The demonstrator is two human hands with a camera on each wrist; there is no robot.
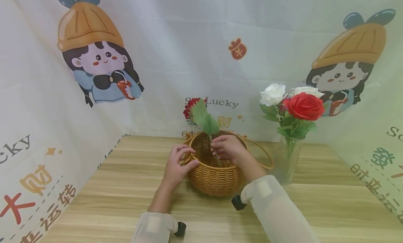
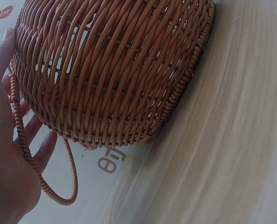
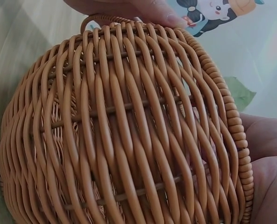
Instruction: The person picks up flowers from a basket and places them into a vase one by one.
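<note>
A round wicker basket stands on the table, its weave filling much of both wrist views. At its left rim my left hand holds on, thumb toward the front and fingers over the edge; the left wrist view shows a thin looped handle beside the palm. Above the opening, my right hand pinches the stem of a red artificial flower. Its bloom leans left and faces away, behind two green leaves. The lower stem reaches down inside the basket, its end hidden by the front wall.
To the right of the basket, a clear vase holds a red rose, white roses and greenery. The basket's other handle loops out close to it. Printed cloth walls in the wooden table.
</note>
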